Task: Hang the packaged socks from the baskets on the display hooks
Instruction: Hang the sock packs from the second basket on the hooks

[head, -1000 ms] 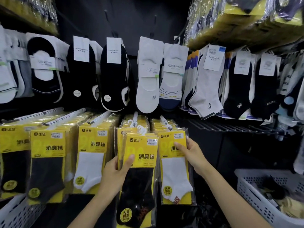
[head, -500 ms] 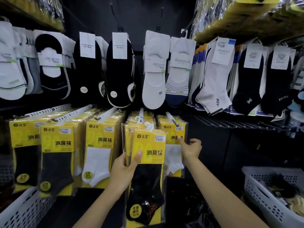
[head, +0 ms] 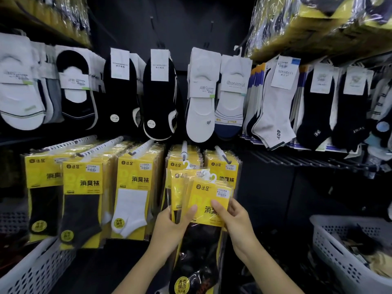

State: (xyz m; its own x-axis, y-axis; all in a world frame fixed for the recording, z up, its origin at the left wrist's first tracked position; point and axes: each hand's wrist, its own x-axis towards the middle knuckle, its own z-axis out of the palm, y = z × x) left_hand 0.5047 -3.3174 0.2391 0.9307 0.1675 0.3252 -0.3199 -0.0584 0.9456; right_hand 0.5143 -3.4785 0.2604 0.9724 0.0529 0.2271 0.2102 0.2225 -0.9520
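Two hands hold a fanned bunch of sock packs [head: 206,194], at least two, at 6 o'clock, just below five white display hooks [head: 141,146]. The left hand [head: 169,228] grips the bunch's left edge. The right hand [head: 235,221] pinches the front pack's yellow header. Two baskets sit low, the left basket [head: 36,270] at 7 o'clock and the right basket [head: 339,257] at 4. Half a second ago the right hand was on the hanging pack [head: 220,166] under the fifth hook.

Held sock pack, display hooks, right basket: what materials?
Sock pack: glossy clear plastic film over yellow card, going by glare and wrinkles. Display hook: white, smooth, plastic or coated metal; unclear. Basket: matte white moulded plastic, perforated walls.
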